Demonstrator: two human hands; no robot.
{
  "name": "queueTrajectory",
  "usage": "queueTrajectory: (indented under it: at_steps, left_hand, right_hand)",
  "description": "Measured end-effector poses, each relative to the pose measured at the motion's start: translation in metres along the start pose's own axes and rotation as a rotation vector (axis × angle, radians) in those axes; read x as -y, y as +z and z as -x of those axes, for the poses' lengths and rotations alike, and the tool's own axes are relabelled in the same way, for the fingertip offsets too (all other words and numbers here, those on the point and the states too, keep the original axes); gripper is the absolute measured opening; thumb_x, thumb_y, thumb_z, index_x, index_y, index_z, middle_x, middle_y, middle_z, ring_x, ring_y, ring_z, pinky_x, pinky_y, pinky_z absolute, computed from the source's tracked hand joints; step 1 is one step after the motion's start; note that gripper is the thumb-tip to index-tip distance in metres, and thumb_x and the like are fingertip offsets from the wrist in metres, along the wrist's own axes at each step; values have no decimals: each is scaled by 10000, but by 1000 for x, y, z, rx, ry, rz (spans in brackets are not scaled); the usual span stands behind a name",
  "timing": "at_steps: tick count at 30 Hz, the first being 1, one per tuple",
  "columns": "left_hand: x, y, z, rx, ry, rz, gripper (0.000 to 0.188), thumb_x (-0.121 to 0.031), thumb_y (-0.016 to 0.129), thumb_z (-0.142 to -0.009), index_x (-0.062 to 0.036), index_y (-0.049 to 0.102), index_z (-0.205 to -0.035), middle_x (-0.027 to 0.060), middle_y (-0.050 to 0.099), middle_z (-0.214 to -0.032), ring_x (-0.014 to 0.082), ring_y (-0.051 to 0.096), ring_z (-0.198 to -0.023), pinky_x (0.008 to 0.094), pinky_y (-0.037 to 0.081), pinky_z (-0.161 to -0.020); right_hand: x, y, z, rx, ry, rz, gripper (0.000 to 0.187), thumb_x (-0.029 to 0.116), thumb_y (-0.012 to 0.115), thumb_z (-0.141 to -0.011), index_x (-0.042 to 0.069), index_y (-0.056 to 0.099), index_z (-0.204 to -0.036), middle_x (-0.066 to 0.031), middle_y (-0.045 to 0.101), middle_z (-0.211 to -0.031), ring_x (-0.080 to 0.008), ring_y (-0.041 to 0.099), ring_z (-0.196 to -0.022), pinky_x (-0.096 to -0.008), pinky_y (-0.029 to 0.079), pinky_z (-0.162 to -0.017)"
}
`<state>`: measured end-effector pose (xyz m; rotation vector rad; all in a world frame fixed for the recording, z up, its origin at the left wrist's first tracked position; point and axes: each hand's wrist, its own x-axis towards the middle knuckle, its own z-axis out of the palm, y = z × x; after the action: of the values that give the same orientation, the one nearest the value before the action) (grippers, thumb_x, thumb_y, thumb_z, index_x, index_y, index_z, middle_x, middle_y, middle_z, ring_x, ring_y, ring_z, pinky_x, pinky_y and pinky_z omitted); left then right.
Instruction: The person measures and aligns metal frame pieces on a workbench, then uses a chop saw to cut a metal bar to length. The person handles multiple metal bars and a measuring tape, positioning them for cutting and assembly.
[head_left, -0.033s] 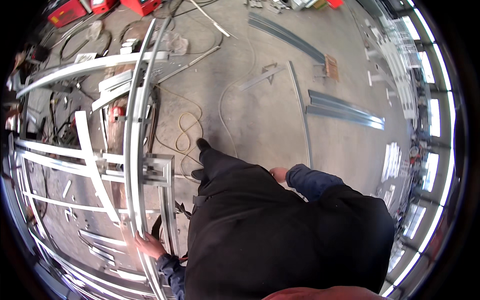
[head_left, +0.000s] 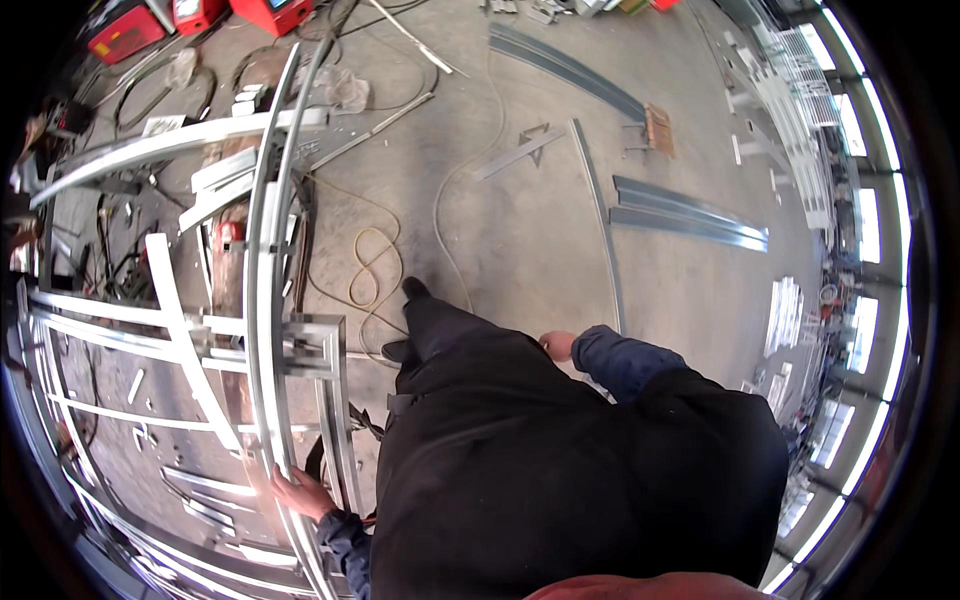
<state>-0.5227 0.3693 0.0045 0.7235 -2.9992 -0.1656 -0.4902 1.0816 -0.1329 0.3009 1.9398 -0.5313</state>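
Observation:
My left hand (head_left: 303, 496) rests on a long silvery metal rail (head_left: 262, 340), its visible fingers laid across the top. The rail runs lengthwise along my left side as part of a larger metal frame. Just beyond that hand, a rectangular metal end piece (head_left: 330, 347) juts from the frame toward my legs. My right hand (head_left: 559, 346) hangs beside my body on the right. Dark clothing covers its fingers, so I cannot see whether it holds anything.
A loose white strip (head_left: 188, 340) lies slanted over the frame's crossbars. On the floor ahead are a looped yellowish hose (head_left: 372, 285), grey metal channels (head_left: 690, 223) and a long thin bar (head_left: 597, 220). Red machines (head_left: 125, 37) stand at the far left.
The whole view has shifted very slightly. Both hands keep their places, the left one still on the rail.

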Motion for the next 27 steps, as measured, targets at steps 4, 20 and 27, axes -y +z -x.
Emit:
queueTrajectory:
  at_steps: [4,20,27]
  left_hand:
    - [-119,-2,-11,-2,224,303,366,-72,736,-1008,-37,696,-1369,189,655,-1346,381,650,-1244,488,554,-1065]
    - [-781,325,58,1270,786,863,357,-261,828,-936,-99,785,-1251,142,727,-1351,369,670,-1277,473,528,-1110]
    - [-848,414,88,1321,842,752,236,-302,794,-921,-135,805,-1086,8,779,-1201,223,660,-1286,536,355,-1254]
  right_hand:
    - [-52,-47,-61,-166,58,-53,410,403,733,-938,103,821,-1204,-200,811,-1148,-405,760,-1101,-515,582,-977]
    - [-201,-307,-554,-332,229,-515,306,312,724,-977,16,756,-906,-188,735,-757,-338,690,-609,-497,550,-619]
    - [-200,-351,-725,-382,428,-662,648,445,764,-968,-95,686,-1318,-379,697,-1324,-500,679,-1277,-507,548,-1093]
